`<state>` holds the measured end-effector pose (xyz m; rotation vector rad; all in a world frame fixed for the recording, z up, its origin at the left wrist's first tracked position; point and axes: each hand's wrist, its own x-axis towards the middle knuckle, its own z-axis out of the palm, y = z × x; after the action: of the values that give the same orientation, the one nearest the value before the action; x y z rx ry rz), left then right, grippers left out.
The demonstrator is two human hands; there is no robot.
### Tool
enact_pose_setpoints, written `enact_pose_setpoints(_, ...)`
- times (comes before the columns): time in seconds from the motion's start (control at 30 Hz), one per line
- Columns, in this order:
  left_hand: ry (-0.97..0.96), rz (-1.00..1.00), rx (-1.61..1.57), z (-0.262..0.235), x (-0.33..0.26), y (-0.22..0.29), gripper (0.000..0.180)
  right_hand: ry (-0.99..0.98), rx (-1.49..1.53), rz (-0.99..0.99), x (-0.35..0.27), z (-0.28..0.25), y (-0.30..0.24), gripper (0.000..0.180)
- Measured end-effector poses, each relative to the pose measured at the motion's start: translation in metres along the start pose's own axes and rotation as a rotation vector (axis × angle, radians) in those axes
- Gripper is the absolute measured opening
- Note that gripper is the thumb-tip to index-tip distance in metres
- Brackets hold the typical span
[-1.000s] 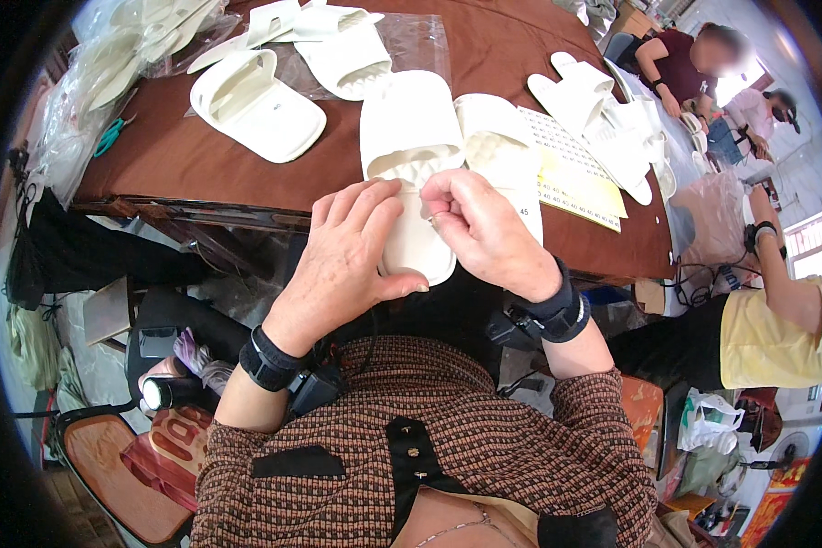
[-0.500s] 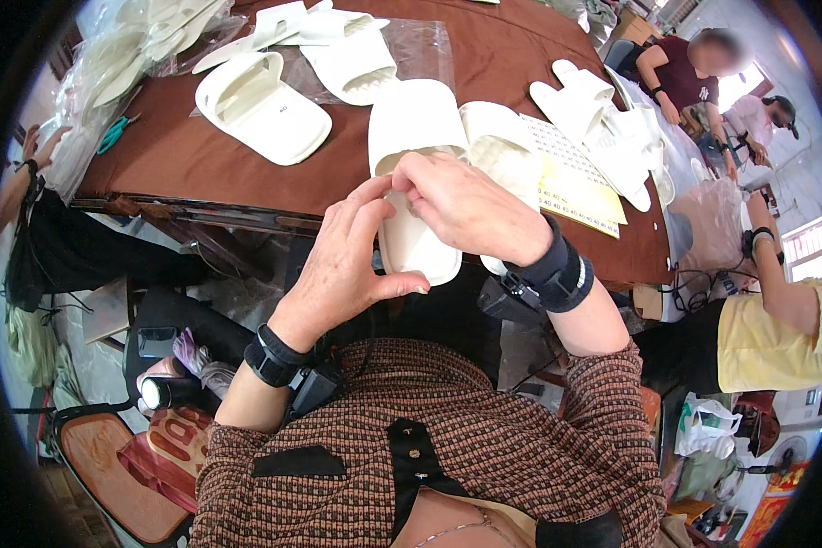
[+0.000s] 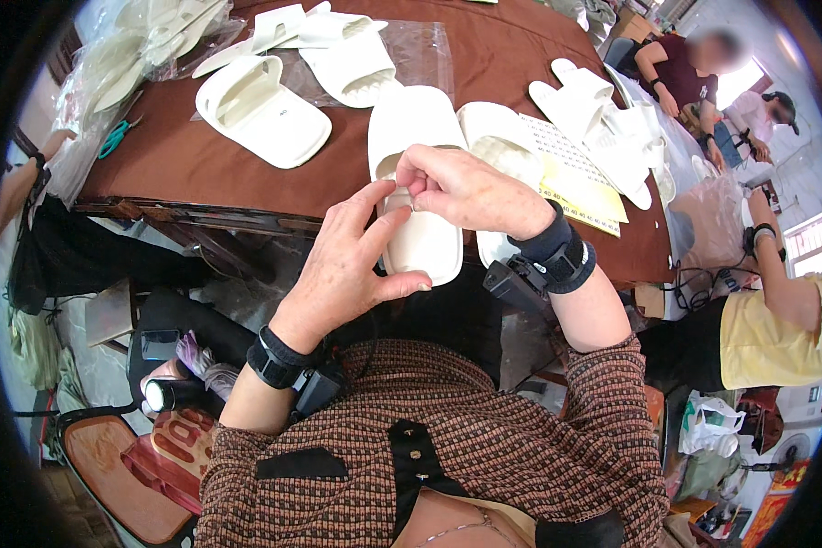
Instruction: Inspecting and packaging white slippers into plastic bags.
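In front of me a white slide slipper lies at the table's near edge, its heel pointing toward me. My left hand holds it along its left side, with fingertips on the footbed and the thumb near the heel edge. Over the footbed, just behind the strap, my right hand is closed in a pinch; whatever sits between its fingertips is too small to make out. Right beside that slipper is another white slipper, partly covered by my right hand. A sheet of yellow and white stickers lies to the right.
More white slippers rest on the brown-covered table. Teal scissors lie at the left near bagged slippers. Another white pair is at the right. Other people work on the right; someone's arm shows at left.
My right hand's fingers have shifted slightly, and its thumb now shows in the pinch. My left index finger has moved a little closer to it. The slippers stay nearly where they were.
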<state>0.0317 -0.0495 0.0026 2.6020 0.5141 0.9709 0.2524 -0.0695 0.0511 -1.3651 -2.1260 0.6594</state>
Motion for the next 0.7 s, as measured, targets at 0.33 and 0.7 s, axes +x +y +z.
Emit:
enact_pose_setpoints(0.33, 0.002, -0.010, -0.019, -0.002, 0.000, 0.001, 0.078, 0.079, -0.013, -0.048, -0.001, 0.007, 0.005, 0.013)
enact_pose_setpoints(0.7, -0.084, 0.038, 0.130, -0.015, 0.009, 0.007, 0.072, 0.092, -0.019, -0.010, 0.001, 0.005, -0.002, 0.020)
